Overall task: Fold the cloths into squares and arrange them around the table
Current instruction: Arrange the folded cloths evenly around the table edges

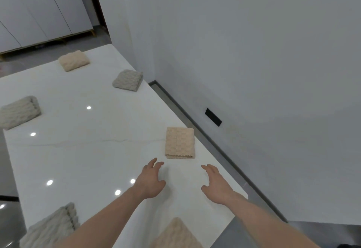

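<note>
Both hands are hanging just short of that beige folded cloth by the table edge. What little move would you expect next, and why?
Probably a short reach forward so the left hand and right hand touch the beige cloth and square it up or nudge it. Both are open and empty, fingers aimed at it, and it lies close to the table edge. The other folded cloths already sit spaced around the table.

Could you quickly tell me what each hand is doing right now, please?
Left hand: open, holding nothing.
Right hand: open, holding nothing.

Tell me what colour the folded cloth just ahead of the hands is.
Beige, with a bumpy woven texture: the folded cloth shows best in the head view.
</note>
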